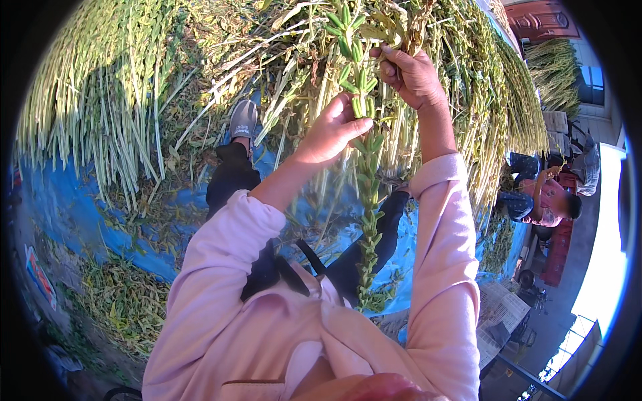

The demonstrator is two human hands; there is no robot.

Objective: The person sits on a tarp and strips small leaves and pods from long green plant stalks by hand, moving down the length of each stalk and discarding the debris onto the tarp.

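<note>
Upright before me stands a sesame stalk [370,200], lined with green seed pods [351,45] along its upper part and running down towards my lap. My left hand [331,131] is closed around it just below the upper pods, thumb across the front. Up and to the right, my right hand [414,77] pinches withered, yellowish leaves [396,30] between thumb and fingers, beside the pods. The fingertips of that hand are partly hidden by the leaves.
Heaps of cut sesame stalks [100,115] lie left and right on a blue tarp [75,200]. Stripped leaves [125,301] are piled at lower left. A seated person [544,198] is at the right, above a sheet of newspaper [501,316]. My shoe [244,119] rests among the stalks.
</note>
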